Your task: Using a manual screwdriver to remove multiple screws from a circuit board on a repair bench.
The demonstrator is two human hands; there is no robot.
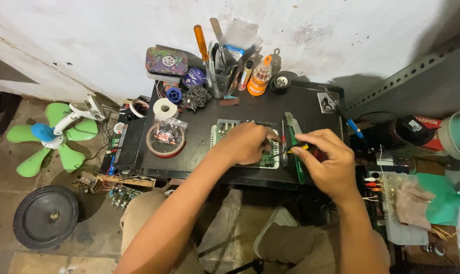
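A green circuit board (225, 129) at frame centre, on the black desk (199, 147), is pinned under the closed left hand (247, 143). A yellow-and-black tool (297, 148) is pinched by the right hand (329, 160). Board work appears underway; steady tip placement is required next.

Green fan (52, 137), tape roll (165, 107)

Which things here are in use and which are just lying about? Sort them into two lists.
In use:
circuit board, under the left hand
small yellow-and-black tool, in the right hand

Lying about:
tape roll
white tape roll
tool holder with an orange-handled screwdriver
orange bottle
green fan
black disc on the floor
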